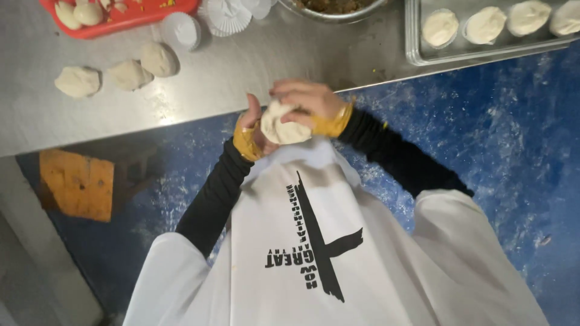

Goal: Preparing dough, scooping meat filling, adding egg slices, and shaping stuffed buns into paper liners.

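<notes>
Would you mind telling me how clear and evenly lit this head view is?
Head view: bright glare on the steel table; the dough piece between left hand and right hand looks soft and slightly blurred; wide-angle distortion bends the tray edge.

Light: even and fairly bright, coming from overhead.
Glare: a pale sheen on the steel table (199,90), strongest near its front edge.
Shadow: dark under the table, around the orange block (77,184).
Sharpness: soft all over, 2 hands (290,115) slightly smeared.
Edges: tray (417,36) and table lines tilt and bend.
</notes>
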